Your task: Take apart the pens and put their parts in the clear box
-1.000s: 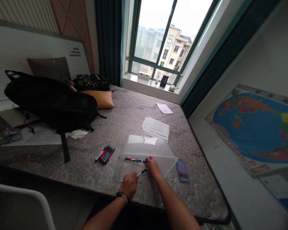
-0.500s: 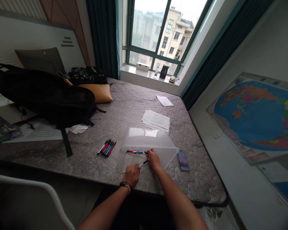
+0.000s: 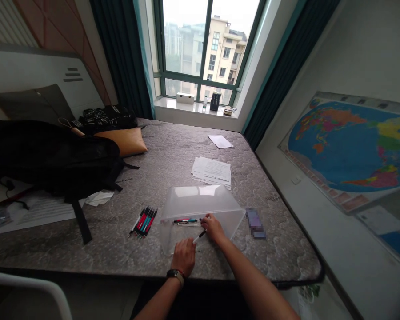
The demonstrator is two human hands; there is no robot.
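Your left hand (image 3: 184, 257) grips a white-and-black pen (image 3: 200, 236) at the near side of the translucent plastic container (image 3: 200, 201) on the mattress (image 3: 166, 155); your right hand (image 3: 212, 227) curls by its dark end, its hold unclear, near red and teal pens (image 3: 186, 220), with a pen row (image 3: 143, 221) farther left

Soft grey daylight comes through a green-framed window (image 3: 186, 49), with a cream building (image 3: 222, 58) outside and dark teal curtains (image 3: 120, 53) on both sides. Below runs a glossy white sill (image 3: 171, 105). The plain right wall (image 3: 360, 62) carries a large world map (image 3: 350, 142). A grey-brown quilted mattress (image 3: 173, 153) fills the middle; at left stand a white headboard (image 3: 13, 66) and pinkish wall panelling (image 3: 53, 26). A white curved frame (image 3: 36, 283) crosses the lower-left corner above a dim floor (image 3: 103, 298).
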